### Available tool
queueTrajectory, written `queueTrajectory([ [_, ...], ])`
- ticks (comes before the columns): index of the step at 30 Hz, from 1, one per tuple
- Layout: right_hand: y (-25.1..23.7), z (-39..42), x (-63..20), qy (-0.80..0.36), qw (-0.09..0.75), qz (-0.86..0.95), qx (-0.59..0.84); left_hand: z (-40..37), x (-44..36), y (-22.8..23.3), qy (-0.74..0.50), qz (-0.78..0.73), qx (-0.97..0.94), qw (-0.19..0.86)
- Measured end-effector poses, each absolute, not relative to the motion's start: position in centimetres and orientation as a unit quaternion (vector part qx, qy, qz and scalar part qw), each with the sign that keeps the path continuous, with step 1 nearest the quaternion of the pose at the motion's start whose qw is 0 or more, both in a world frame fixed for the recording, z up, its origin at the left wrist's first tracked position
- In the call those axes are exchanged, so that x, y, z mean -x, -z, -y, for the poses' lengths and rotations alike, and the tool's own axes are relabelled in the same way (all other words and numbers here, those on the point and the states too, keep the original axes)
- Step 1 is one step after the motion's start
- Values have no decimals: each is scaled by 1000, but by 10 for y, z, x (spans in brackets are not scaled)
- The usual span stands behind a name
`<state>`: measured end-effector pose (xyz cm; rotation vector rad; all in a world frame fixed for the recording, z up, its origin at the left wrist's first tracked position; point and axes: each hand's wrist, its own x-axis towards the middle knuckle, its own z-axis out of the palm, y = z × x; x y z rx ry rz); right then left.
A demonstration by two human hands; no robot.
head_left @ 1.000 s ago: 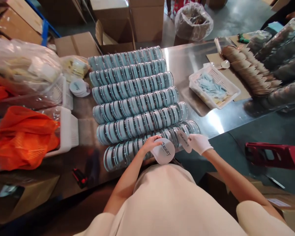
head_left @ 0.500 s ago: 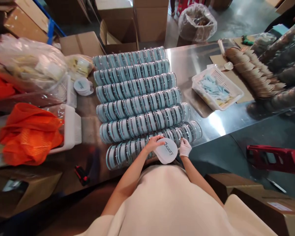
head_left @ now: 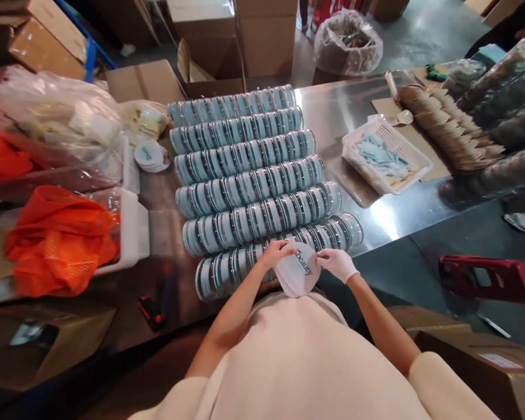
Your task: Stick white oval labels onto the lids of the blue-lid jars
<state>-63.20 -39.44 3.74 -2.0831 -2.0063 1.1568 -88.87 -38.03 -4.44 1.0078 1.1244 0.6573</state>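
Observation:
Close to my body, my left hand (head_left: 276, 254) grips a stack of round white cards (head_left: 296, 273) printed with "beauty" lettering. My right hand (head_left: 338, 265), in a white glove, pinches the right edge of the top card between thumb and fingertips. Just beyond both hands lies the nearest row of clear round containers (head_left: 227, 269), set on edge with pale blue and white contents. Several more such rows (head_left: 249, 175) run parallel behind it on the metal table (head_left: 328, 111).
Right of the rows stands a white basket (head_left: 387, 154) of small pale blue packets. Brown paper pieces (head_left: 450, 128) lie beyond it. At left are more round cards (head_left: 151, 156), orange mesh (head_left: 61, 242) in a white bin, and a red-black tool (head_left: 151, 312). A red stool (head_left: 490, 277) stands at right.
My right hand has moved from the nearest container row back to the card stack and now pinches the top card's edge. My left hand still holds the stack.

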Motion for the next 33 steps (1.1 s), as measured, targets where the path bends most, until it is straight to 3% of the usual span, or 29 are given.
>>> queueTrajectory([
  [5,-63,395,616,-238,81,649,718,393,914,34,-240,-482,-501,678],
  [11,-103,377,643,-109,-86,725,675,394,932,28,-237,-481,-493,686],
  [17,-136,350,681,-129,-203,724,647,392,936,34,-266,-496,-454,691],
  [23,-101,332,693,-175,-249,725,618,394,934,51,-309,-505,-400,700],
  [26,-48,347,691,-192,-203,723,632,394,934,54,-341,-494,-394,696],
  [30,17,389,682,-214,-35,670,710,394,935,56,-341,-489,-401,696],
  [33,34,408,678,-283,48,611,737,395,935,56,-336,-498,-419,681],
])
